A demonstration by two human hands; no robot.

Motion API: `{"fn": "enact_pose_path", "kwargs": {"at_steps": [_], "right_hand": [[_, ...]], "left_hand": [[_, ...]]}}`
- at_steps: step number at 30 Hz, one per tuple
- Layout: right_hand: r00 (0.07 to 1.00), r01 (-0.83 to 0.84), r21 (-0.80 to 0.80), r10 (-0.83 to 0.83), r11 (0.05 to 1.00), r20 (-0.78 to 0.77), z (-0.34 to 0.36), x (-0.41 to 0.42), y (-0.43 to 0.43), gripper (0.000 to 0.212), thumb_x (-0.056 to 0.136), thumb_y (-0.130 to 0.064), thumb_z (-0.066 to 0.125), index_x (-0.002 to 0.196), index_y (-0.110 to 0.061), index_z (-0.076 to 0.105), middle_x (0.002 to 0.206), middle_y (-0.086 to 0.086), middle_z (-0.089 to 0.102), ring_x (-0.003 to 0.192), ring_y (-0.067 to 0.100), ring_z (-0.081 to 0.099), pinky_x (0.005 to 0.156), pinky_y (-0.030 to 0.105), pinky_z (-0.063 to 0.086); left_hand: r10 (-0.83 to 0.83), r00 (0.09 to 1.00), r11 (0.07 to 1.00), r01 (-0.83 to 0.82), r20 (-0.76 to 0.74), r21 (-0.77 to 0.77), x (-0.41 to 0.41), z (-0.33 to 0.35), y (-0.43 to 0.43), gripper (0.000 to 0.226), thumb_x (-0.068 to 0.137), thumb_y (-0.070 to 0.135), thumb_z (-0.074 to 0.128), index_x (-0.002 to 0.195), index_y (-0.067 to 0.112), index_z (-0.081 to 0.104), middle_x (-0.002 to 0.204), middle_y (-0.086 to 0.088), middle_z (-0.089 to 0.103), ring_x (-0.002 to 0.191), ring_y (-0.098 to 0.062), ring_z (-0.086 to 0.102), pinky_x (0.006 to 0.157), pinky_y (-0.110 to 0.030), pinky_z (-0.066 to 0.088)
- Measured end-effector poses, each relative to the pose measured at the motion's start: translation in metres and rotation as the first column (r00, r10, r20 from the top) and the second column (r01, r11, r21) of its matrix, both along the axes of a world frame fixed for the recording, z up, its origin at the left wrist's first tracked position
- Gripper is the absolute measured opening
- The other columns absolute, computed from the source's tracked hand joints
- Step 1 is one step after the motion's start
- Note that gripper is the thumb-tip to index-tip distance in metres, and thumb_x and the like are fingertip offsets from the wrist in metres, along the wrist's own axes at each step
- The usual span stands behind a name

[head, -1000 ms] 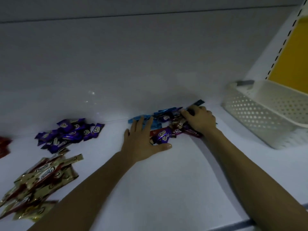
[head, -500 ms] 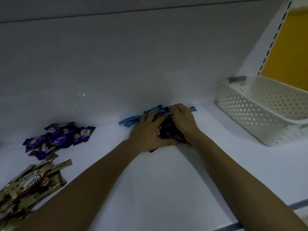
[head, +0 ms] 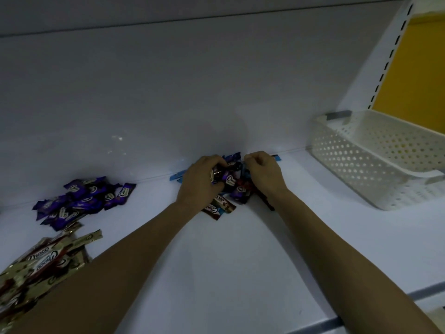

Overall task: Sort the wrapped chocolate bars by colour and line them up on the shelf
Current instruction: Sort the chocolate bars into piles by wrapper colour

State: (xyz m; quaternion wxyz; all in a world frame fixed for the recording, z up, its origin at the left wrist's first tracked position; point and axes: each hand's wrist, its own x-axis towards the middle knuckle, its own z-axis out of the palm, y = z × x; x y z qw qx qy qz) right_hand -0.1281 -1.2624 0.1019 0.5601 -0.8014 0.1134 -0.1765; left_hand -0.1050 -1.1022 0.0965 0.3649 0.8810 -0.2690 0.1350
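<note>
The left hand (head: 199, 182) was curled round a bunch of bars at the left side of the mixed pile (head: 232, 183), with its thumb on the near side and its fingers bent over the top. The right hand (head: 263, 173) had its fingers curled in tight at the far right side of the same pile. I could not tell if it held a bar or only touched one.

Half a second before, both hands lay flatter and close together over the pile and hid most of it. Now they were a little apart, and purple, brown and red wrappers showed between them. A brown bar (head: 218, 207) now showed on the shelf (head: 240, 261) just near the left wrist.

Some blue bars (head: 177, 175) lay at the far edge by the back wall (head: 168, 92), just left of the left hand, as before.

Well to the left, the purple pile (head: 81, 201) sat by itself. The gold pile (head: 41, 261) lay nearer and further left. Both piles looked the same as before.

On the right, well apart from the hands, the white basket (head: 361, 165) with small holes stood in the same spot on the shelf, with a yellow panel (head: 421, 68) behind it
</note>
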Motion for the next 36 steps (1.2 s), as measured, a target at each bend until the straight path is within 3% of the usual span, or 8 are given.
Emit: {"fn": "enact_pose_path", "kwargs": {"at_steps": [7, 14, 20, 23, 26, 28, 33, 36], "right_hand": [[0.999, -0.002, -0.216, 0.012, 0.976, 0.044, -0.002, -0.001, 0.003, 0.028, 0.098, -0.027, 0.047, 0.117, -0.01, 0.059, 0.108, 0.005, 0.061, 0.089, 0.015, 0.054, 0.075, 0.026, 0.043], [0.935, 0.106, -0.459, 0.068, 0.882, 0.347, -0.002, 0.0, 0.01, 0.022, 0.09, -0.019, 0.055, 0.095, -0.006, 0.072, 0.096, 0.01, 0.072, 0.087, 0.026, 0.064, 0.085, 0.037, 0.048], [0.967, -0.152, -0.227, 0.192, 0.962, 0.167, 0.02, -0.007, 0.028, 0.014, 0.096, -0.023, 0.052, 0.095, -0.016, 0.064, 0.088, -0.004, 0.064, 0.077, 0.006, 0.057, 0.065, 0.01, 0.041], [0.974, -0.226, 0.155, 0.224, 0.962, 0.029, 0.037, -0.01, 0.049, 0.02, 0.096, -0.035, 0.05, 0.102, -0.017, 0.058, 0.098, 0.003, 0.064, 0.086, 0.012, 0.061, 0.073, 0.022, 0.047], [0.933, -0.224, 0.685, 0.356, 0.693, -0.055, 0.051, -0.013, 0.07, 0.03, 0.095, -0.047, 0.048, 0.1, -0.019, 0.057, 0.105, 0.012, 0.064, 0.097, 0.027, 0.064, 0.082, 0.035, 0.054], [0.921, -0.208, 0.838, 0.39, 0.504, -0.006, 0.053, -0.015, 0.079, 0.042, 0.091, -0.051, 0.051, 0.111, -0.014, 0.057, 0.113, 0.017, 0.061, 0.103, 0.031, 0.062, 0.084, 0.038, 0.054], [0.943, -0.238, 0.861, 0.319, 0.449, 0.095, 0.053, -0.021, 0.093, 0.029, 0.09, -0.02, 0.063, 0.113, -0.004, 0.062, 0.104, 0.013, 0.066, 0.098, 0.025, 0.065, 0.083, 0.033, 0.056], [0.951, -0.253, 0.795, 0.291, 0.551, 0.101, 0.051, -0.026, 0.099, 0.031, 0.09, -0.012, 0.062, 0.119, -0.002, 0.058, 0.105, 0.012, 0.068, 0.091, 0.02, 0.067, 0.081, 0.03, 0.057]], "left_hand": [[0.042, 0.989, 0.956, -0.08, -0.139, -0.281, -0.002, 0.016, 0.018, 0.039, 0.076, 0.0, 0.075, 0.104, 0.022, 0.059, 0.096, 0.014, 0.063, 0.084, 0.002, 0.06, 0.074, -0.008, 0.048], [0.027, 0.969, 0.859, -0.149, -0.247, -0.489, -0.005, 0.035, 0.031, 0.04, 0.077, -0.003, 0.074, 0.1, 0.023, 0.054, 0.097, 0.01, 0.061, 0.086, -0.006, 0.061, 0.074, -0.013, 0.051], [0.004, 0.957, 0.755, -0.192, -0.289, -0.627, -0.011, 0.052, 0.038, 0.04, 0.079, -0.008, 0.071, 0.109, 0.012, 0.053, 0.096, 0.008, 0.059, 0.085, -0.002, 0.059, 0.075, -0.014, 0.053], [-0.014, 0.946, 0.676, -0.23, -0.324, -0.7, -0.011, 0.059, 0.042, 0.04, 0.08, -0.006, 0.071, 0.111, 0.013, 0.054, 0.099, 0.005, 0.062, 0.09, -0.009, 0.062, 0.08, -0.024, 0.056], [-0.031, 0.94, 0.632, -0.245, -0.34, -0.735, -0.012, 0.062, 0.044, 0.042, 0.08, -0.004, 0.071, 0.114, 0.013, 0.054, 0.11, -0.003, 0.063, 0.101, -0.019, 0.063, 0.088, -0.033, 0.055], [-0.024, 0.944, 0.626, -0.243, -0.33, -0.741, -0.016, 0.062, 0.044, 0.042, 0.08, -0.005, 0.071, 0.114, 0.012, 0.054, 0.11, -0.005, 0.062, 0.101, -0.019, 0.062, 0.088, -0.032, 0.055], [-0.024, 0.947, 0.579, -0.247, -0.319, -0.777, -0.022, 0.059, 0.047, 0.041, 0.079, -0.008, 0.069, 0.111, 0.014, 0.054, 0.101, 0.0, 0.064, 0.091, -0.014, 0.064, 0.078, -0.027, 0.058], [-0.017, 0.951, 0.547, -0.251, -0.31, -0.799, -0.025, 0.058, 0.053, 0.041, 0.079, -0.01, 0.068, 0.109, 0.015, 0.053, 0.097, 0.004, 0.063, 0.085, -0.006, 0.064, 0.072, -0.022, 0.058]]}}
